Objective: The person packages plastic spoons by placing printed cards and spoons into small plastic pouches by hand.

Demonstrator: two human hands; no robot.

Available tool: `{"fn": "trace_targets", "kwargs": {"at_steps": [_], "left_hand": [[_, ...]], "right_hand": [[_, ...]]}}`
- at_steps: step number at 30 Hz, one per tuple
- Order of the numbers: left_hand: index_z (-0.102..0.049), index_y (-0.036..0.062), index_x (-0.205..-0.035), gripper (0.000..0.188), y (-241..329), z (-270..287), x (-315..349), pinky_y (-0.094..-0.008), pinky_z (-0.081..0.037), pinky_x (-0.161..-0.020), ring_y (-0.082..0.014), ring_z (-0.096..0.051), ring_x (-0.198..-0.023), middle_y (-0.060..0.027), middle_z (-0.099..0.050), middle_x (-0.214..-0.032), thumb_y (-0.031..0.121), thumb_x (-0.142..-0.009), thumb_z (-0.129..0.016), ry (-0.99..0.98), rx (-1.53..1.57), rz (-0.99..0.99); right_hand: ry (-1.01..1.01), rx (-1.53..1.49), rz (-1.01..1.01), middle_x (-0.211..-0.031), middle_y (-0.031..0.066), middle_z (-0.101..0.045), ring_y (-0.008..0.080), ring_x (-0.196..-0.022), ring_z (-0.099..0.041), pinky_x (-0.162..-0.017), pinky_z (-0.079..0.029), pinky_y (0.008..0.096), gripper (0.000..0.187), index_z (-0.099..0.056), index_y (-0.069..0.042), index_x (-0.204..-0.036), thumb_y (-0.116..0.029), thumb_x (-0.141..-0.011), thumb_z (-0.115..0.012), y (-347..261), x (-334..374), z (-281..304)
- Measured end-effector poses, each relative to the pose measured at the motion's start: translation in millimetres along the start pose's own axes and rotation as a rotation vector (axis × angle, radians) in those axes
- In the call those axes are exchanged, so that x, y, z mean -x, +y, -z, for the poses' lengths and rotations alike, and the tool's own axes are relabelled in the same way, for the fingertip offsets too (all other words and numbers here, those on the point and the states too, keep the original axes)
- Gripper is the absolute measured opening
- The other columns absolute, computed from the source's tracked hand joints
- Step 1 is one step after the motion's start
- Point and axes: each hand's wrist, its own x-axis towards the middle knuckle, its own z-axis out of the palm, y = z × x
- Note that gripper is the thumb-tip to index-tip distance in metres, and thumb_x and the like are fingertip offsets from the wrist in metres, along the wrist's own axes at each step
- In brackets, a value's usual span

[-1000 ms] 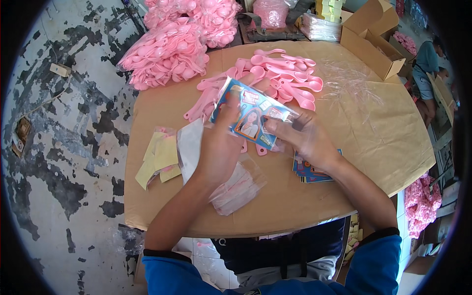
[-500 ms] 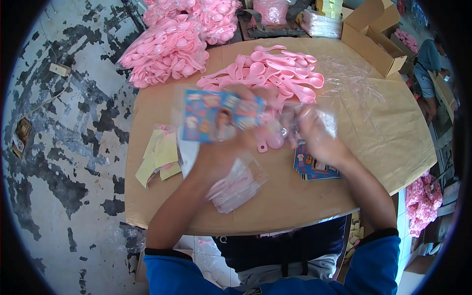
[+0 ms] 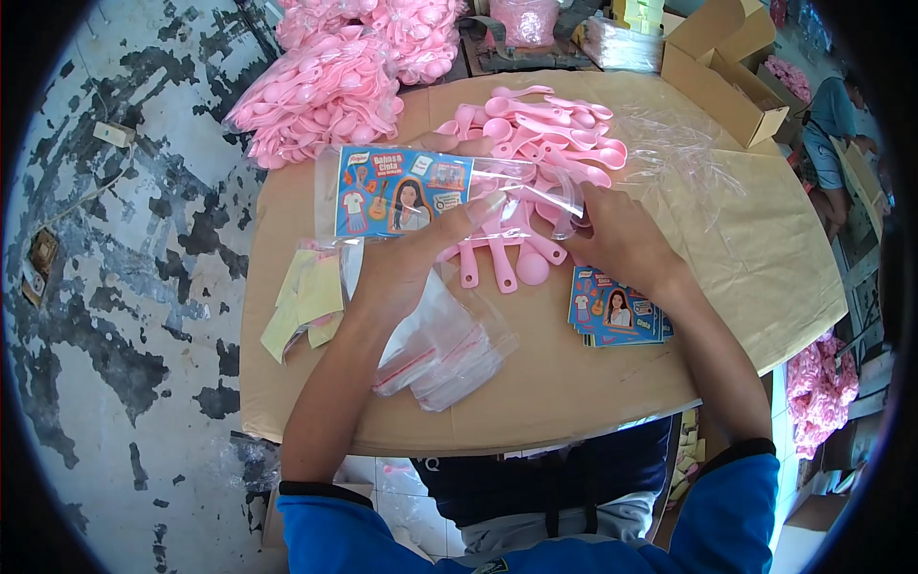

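My left hand (image 3: 416,253) is closed around a clear plastic bag (image 3: 326,196), thumb on top and fingers beneath. Inside the bag's left part lies a printed blue card (image 3: 378,196). At the bag's right end, the fingers of my right hand (image 3: 631,234) pinch the plastic by its mouth; the fingertips are partly hidden. Pink plastic spoons (image 3: 583,172) lie piled just behind and under the bag. A stack of similar blue cards (image 3: 617,311) sits below my right hand. Flat clear bags with a red strip (image 3: 445,368) lie near my left forearm.
Torn yellow paper pieces (image 3: 311,297) lie at the table's left. Large bags of pink spoons (image 3: 320,100) stand at the far left. An open cardboard box (image 3: 732,81) is at the far right, near crumpled clear plastic (image 3: 684,158). Another person (image 3: 830,124) sits beyond it.
The bag with its card has shifted slightly up and left and is now held steadier, stretched between both hands. My right hand has risen a little, uncovering more of the card stack.
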Motion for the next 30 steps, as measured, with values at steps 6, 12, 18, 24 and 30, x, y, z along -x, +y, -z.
{"fn": "trace_targets", "kwargs": {"at_steps": [6, 12, 18, 24, 30], "left_hand": [[-0.043, 0.0003, -0.131, 0.058, 1.5, 0.0, -1.6, -0.0346, -0.049, -0.097, -0.0209, -0.059, -0.114, -0.0175, -0.058, -0.126, 0.0, -0.08, -0.071, 0.04, -0.002, 0.006], [-0.043, 0.0, -0.131, 0.057, -0.5, 5.6, -3.1, -0.0353, -0.049, -0.098, -0.0215, -0.059, -0.114, -0.018, -0.058, -0.126, -0.004, -0.08, -0.069, 0.042, 0.054, -0.025], [-0.043, 0.0008, -0.13, 0.056, 2.2, 5.5, -6.1, -0.0365, -0.049, -0.1, -0.0222, -0.056, -0.118, -0.0181, -0.056, -0.129, -0.005, -0.081, -0.068, 0.042, 0.094, -0.015], [-0.044, 0.0033, -0.128, 0.051, -2.5, 17.9, -6.9, -0.0364, -0.046, -0.103, -0.0223, -0.055, -0.12, -0.0184, -0.055, -0.13, -0.004, -0.083, -0.066, 0.057, 0.135, -0.038], [-0.046, 0.0106, -0.129, 0.045, -5.8, 19.4, -8.8, -0.0443, -0.036, -0.109, -0.0258, -0.049, -0.127, -0.0154, -0.051, -0.135, 0.003, -0.088, -0.062, 0.05, 0.228, 0.026]], "right_hand": [[0.043, -0.002, 0.059, -0.097, 0.0205, -0.063, 0.0353, -0.091, -0.062, -0.081, -0.05, 0.0399, 0.035, -0.053, 0.003, -0.109, -0.008, -0.08, -0.07, 17.0, 12.5, 2.3], [-0.038, 0.014, 0.056, -0.099, 0.0194, -0.062, 0.0347, -0.096, -0.061, -0.084, -0.05, 0.0411, 0.034, -0.054, 0.001, -0.111, -0.005, -0.081, -0.067, 21.7, 15.4, 11.1], [0.082, 0.043, 0.137, -0.098, 0.0209, -0.064, 0.0342, -0.095, -0.063, -0.082, -0.05, 0.041, 0.024, -0.059, 0.003, -0.106, -0.006, -0.084, -0.062, 24.2, 9.3, 13.3], [0.001, 0.017, -0.017, -0.088, 0.021, -0.066, 0.0321, -0.084, -0.065, -0.077, -0.049, 0.0378, 0.021, -0.063, 0.003, -0.104, -0.012, -0.09, -0.057, 6.7, 14.0, 35.9], [0.118, -0.183, 0.085, -0.089, 0.0166, -0.067, 0.022, -0.081, -0.065, -0.076, -0.049, 0.0345, 0.026, -0.062, 0.004, -0.109, -0.018, -0.098, -0.052, 5.8, 10.1, 45.0]]}}
